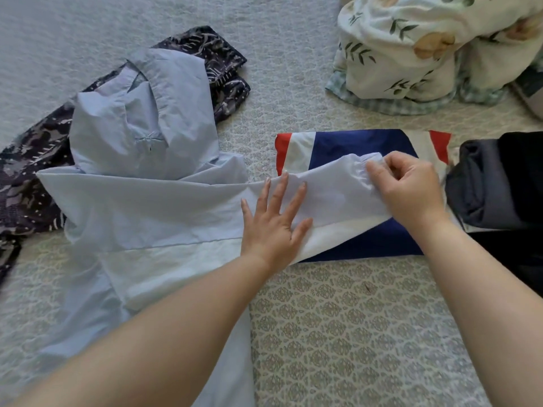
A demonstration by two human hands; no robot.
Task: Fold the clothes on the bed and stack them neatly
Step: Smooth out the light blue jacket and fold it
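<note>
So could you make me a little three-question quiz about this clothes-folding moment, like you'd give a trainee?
1. True or false: the right hand pinches the cuff of the light blue jacket.
2. The left hand is: A) gripping the hood, B) pressing flat on the sleeve, C) off the bed.
3. What lies under the outstretched sleeve?

Key: 1 true. 2 B. 3 the folded red, white and navy garment.

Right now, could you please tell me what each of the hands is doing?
Left hand: open, fingers straight, pressing flat on the jacket sleeve.
Right hand: closed, pinching the cuff of that sleeve.
</note>
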